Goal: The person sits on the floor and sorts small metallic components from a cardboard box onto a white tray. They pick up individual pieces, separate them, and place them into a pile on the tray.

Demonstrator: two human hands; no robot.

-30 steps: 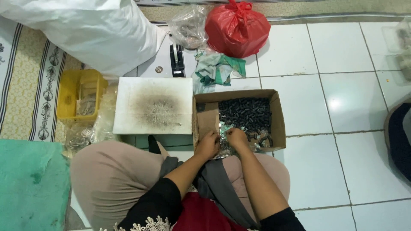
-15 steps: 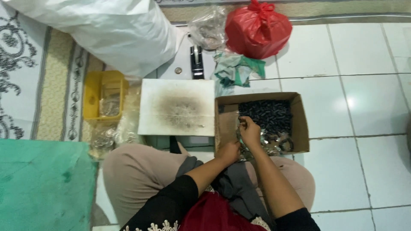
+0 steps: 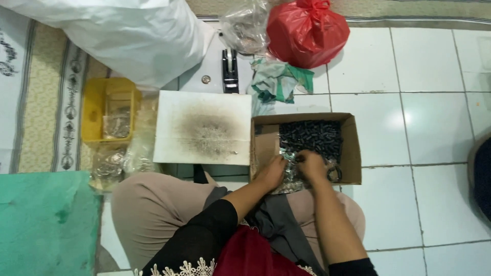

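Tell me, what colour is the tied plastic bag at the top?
The plastic bag is red, knotted at its top; the head view shows it plainly.

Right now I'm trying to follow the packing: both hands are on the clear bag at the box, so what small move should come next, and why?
Probably spread the bag's mouth wider. Both the left hand and right hand pinch the crumpled clear bag at the near edge of the box, beside the dark pieces; the bag looks bunched.

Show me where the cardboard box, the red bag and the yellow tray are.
cardboard box [image 3: 353, 148], head view, right wall.
red bag [image 3: 307, 33], head view, middle of bag.
yellow tray [image 3: 92, 115], head view, left rim.
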